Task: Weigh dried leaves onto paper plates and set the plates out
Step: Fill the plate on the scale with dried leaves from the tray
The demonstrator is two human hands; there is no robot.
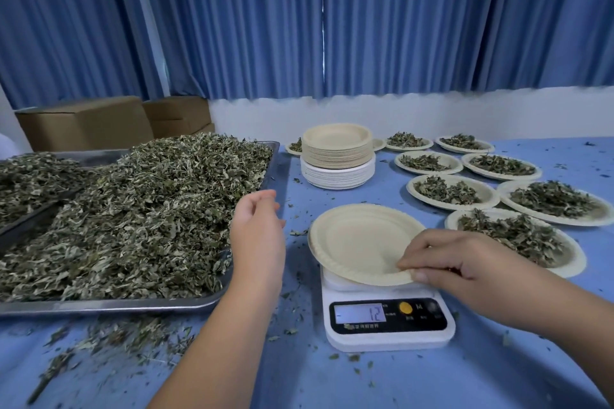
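An empty beige paper plate point(358, 239) lies on a white kitchen scale point(388, 319) whose display reads 12. My right hand point(445, 259) pinches the plate's near right rim between thumb and fingers. My left hand point(257, 229) hovers with loosely curled fingers, holding nothing, between the plate and a metal tray point(186, 304) heaped with dried green leaves point(139, 216). A stack of unused paper plates point(337, 156), beige on white, stands behind the scale.
Several leaf-filled plates point(518, 236) are laid out on the blue tablecloth to the right, reaching back to the wall. A second tray of leaves point(30, 183) sits at far left. Cardboard boxes point(86, 123) stand behind it. Leaf crumbs litter the cloth point(109, 345) near me.
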